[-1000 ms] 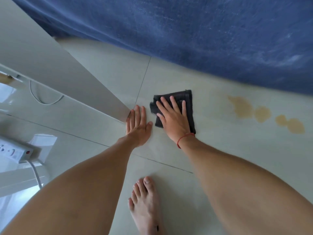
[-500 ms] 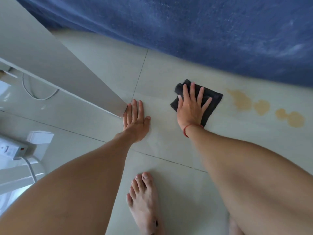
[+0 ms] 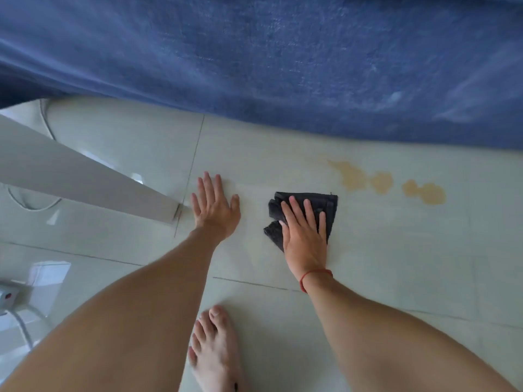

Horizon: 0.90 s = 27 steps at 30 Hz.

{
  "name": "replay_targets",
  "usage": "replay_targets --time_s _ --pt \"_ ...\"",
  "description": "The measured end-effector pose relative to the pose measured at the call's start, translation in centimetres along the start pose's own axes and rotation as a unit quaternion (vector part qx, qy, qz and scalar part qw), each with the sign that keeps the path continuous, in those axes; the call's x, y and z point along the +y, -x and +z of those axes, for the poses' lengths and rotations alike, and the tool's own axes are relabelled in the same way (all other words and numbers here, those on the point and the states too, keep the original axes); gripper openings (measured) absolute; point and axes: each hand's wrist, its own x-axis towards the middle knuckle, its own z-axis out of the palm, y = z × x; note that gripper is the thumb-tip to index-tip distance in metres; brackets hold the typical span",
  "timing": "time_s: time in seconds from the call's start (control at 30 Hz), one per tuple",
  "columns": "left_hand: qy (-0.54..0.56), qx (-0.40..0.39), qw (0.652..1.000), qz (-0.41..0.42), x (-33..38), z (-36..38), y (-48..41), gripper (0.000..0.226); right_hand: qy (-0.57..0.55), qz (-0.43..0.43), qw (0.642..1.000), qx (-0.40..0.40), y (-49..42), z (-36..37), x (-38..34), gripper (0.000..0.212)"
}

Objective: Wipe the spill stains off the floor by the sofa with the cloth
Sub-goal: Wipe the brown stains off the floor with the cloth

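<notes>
A dark grey folded cloth (image 3: 329, 203) lies flat on the pale tiled floor (image 3: 396, 264). My right hand (image 3: 304, 233), with a red string at the wrist, presses down on the cloth with fingers spread. Yellow-brown spill stains (image 3: 353, 176) and a second pair of stains (image 3: 426, 192) sit just right of the cloth, in front of the blue sofa (image 3: 283, 66). My left hand (image 3: 215, 209) rests flat on the floor, left of the cloth, holding nothing.
A white furniture panel (image 3: 85, 179) runs in from the left and ends beside my left hand. A white power strip (image 3: 8, 295) with its cable lies at the lower left. My bare foot (image 3: 215, 349) stands on the tiles below the hands.
My right hand has slid the cloth back and forth on the floor; it now lies nearer the stains, more crumpled at its left edge. The left hand stays planted.
</notes>
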Motion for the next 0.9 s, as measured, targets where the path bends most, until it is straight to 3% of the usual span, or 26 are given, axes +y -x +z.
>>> replay_targets --time_s 0.1,0.23,0.37,0.43,0.57,0.73,0.8,0.9 --pt "-0.01 -0.032 0.997 0.067 2.9 0.9 -0.4 0.066 -0.014 0.078 0.997 0.013 0.5 -1.4 4.7 0.043" --pt "0.001 -0.082 0.996 0.038 4.1 2.4 -0.5 0.065 0.007 0.117 0.993 0.019 -1.9 -3.4 9.3 0.046" --pt "0.003 -0.104 0.994 0.031 4.2 2.3 -0.9 0.066 -0.031 0.183 0.982 0.046 -7.7 -3.8 7.9 0.048" --pt "0.002 -0.107 0.994 0.029 4.2 2.4 -1.1 0.065 -0.047 0.162 0.985 0.046 -10.0 -3.4 5.3 0.048" --pt "0.007 -0.113 0.993 0.021 4.1 2.6 -1.3 0.065 -0.036 0.04 0.998 0.024 -10.2 -2.1 0.6 0.047" --pt "0.007 -0.116 0.993 0.007 4.3 2.4 -1.2 0.063 0.009 -0.091 0.996 -0.005 -5.0 -1.2 2.3 0.047" --pt "0.011 -0.1 0.995 0.003 4.7 2.4 -1.0 0.062 0.027 -0.106 0.994 -0.015 -3.2 -1.5 4.9 0.047" --pt "0.043 -0.059 0.997 -0.004 6.2 2.8 -0.5 0.062 0.037 -0.047 0.998 -0.002 -1.1 -2.5 8.9 0.049"
